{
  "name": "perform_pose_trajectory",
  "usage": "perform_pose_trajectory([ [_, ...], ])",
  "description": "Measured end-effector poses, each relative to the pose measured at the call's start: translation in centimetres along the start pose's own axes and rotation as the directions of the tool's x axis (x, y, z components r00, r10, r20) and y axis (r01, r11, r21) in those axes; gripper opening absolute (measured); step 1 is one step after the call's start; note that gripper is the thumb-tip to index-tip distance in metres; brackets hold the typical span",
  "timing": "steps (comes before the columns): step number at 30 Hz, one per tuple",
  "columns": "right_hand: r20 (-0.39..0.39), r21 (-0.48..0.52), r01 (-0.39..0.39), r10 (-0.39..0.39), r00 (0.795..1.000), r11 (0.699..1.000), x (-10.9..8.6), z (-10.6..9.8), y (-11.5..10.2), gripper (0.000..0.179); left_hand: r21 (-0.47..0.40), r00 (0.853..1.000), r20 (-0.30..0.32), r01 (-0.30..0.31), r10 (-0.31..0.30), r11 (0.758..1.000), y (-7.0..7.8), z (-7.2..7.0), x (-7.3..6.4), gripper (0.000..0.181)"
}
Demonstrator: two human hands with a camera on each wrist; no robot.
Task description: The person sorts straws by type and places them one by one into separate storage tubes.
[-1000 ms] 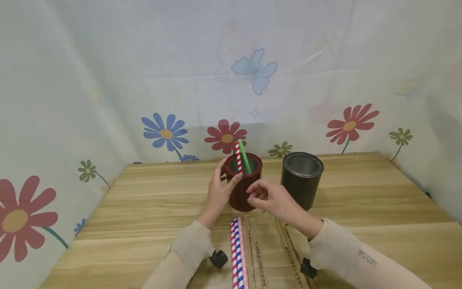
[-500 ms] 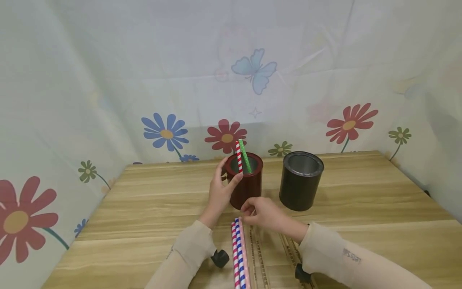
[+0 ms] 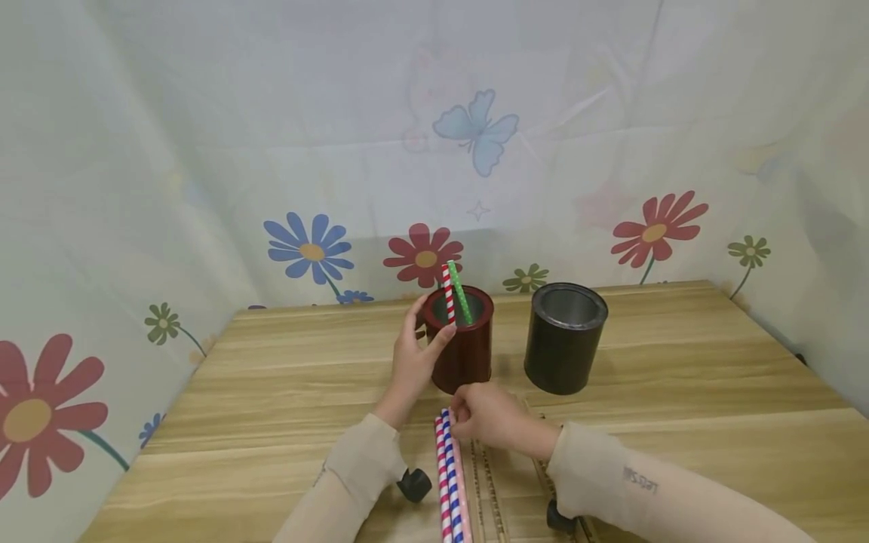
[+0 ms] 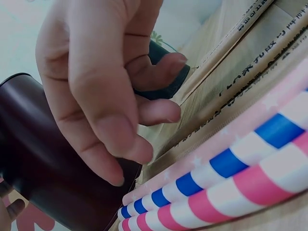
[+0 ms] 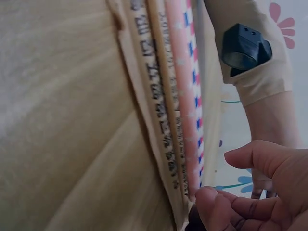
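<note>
My left hand (image 3: pixel 414 362) grips the left side of an upright dark red tin (image 3: pixel 474 358), thumb on its front near the rim. Out of that tin lean a red-and-white striped straw (image 3: pixel 449 292) and a green dotted straw (image 3: pixel 461 294). My right hand (image 3: pixel 494 418) is low in front of the tin, beside the far end of a pink starred straw (image 5: pixel 185 72). Its fingers are loosely bent, thumb apart from them, holding nothing; whether a fingertip touches the straw I cannot tell. A blue-striped straw (image 4: pixel 228 164) and a pink-striped straw (image 4: pixel 207 206) lie alongside.
A black tin (image 3: pixel 563 354) stands upright to the right of the red one. Several slim brown paper sleeves with printed characters (image 4: pixel 260 57) lie on the wooden table (image 3: pixel 292 392), right of the straws. A flowered cloth (image 3: pixel 380 173) hangs behind the table.
My right hand has moved down and slightly left, from the front of the red tin to the far end of the straws. My left hand stays on the tin.
</note>
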State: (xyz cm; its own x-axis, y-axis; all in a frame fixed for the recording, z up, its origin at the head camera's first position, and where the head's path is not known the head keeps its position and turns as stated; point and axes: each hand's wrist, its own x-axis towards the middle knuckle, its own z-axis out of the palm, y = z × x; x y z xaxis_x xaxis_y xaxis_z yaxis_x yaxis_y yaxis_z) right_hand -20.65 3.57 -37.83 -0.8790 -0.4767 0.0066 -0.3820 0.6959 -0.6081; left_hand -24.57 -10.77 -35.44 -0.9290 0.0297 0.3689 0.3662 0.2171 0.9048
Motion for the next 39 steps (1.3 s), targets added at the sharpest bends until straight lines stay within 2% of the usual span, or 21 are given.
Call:
perform_pose_trajectory([
  [10,-0.003,-0.027,-0.041,0.041,0.999,0.999,0.1,0.8,0.0,0.018,-0.01,1.0,-0.002,0.002,-0.002,1.0,0.0,0.1,0.0,0.064],
  [19,-0.043,-0.11,-0.003,-0.001,0.999,0.994,0.7,1.5,0.2,0.015,-0.008,1.0,-0.003,0.003,-0.003,1.0,0.1,0.1,0.1,0.064],
  [24,-0.052,-0.147,0.008,-0.016,0.999,0.989,1.1,1.8,0.0,0.03,-0.017,1.0,0.003,0.005,-0.005,1.0,0.0,0.0,0.1,0.064],
  [27,-0.045,-0.146,-0.005,-0.001,0.999,0.989,1.4,2.0,-0.1,0.035,-0.019,1.0,0.003,-0.002,0.002,1.0,0.0,0.0,0.0,0.065],
  [39,-0.043,-0.107,-0.046,0.041,0.998,0.993,2.2,2.6,-0.3,0.032,-0.015,1.0,0.005,-0.008,0.009,1.0,0.2,0.0,-0.1,0.063],
])
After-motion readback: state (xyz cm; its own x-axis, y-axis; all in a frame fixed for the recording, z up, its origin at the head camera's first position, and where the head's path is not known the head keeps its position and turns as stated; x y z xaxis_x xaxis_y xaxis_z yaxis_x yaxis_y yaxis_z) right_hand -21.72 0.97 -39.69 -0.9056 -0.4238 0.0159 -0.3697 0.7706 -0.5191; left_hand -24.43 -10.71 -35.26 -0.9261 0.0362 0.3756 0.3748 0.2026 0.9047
